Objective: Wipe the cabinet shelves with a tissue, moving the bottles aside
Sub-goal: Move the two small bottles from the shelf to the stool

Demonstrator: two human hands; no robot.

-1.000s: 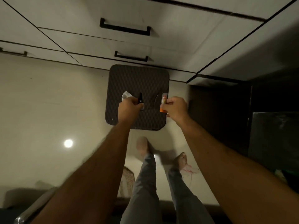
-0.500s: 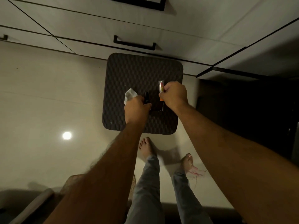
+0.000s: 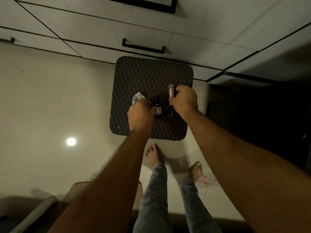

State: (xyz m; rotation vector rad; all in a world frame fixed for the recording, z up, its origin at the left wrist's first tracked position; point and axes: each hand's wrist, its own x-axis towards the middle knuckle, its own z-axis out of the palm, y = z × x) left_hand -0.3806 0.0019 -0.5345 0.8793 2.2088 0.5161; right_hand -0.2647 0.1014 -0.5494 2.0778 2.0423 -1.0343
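Bare forearms [image 3: 107, 187], grey trousers [image 3: 152, 199], bare feet [image 3: 154, 155].

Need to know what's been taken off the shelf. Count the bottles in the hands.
2. A small dark bottle is in the left hand, along with the tissue; an orange-labelled bottle is in the right hand. The fingers may hide others.

Scene dim, warm yellowish cast throughout. Round glare spot [image 3: 71, 141] reflected on glossy floor [image 3: 50, 101] at left, as from overhead lamp. Soft shadows cast on floor around bare feet [image 3: 154, 153]. Right side lost in near-black shadow; detail there not readable. Cabinet fronts [image 3: 94, 24] lit evenly, grey-beige. Straight cabinet lines bent and splayed toward edges by wide-angle lens. Forearms [image 3: 107, 182] at bottom enlarged, slightly soft. Fine grain and compression smear seen in dark areas.
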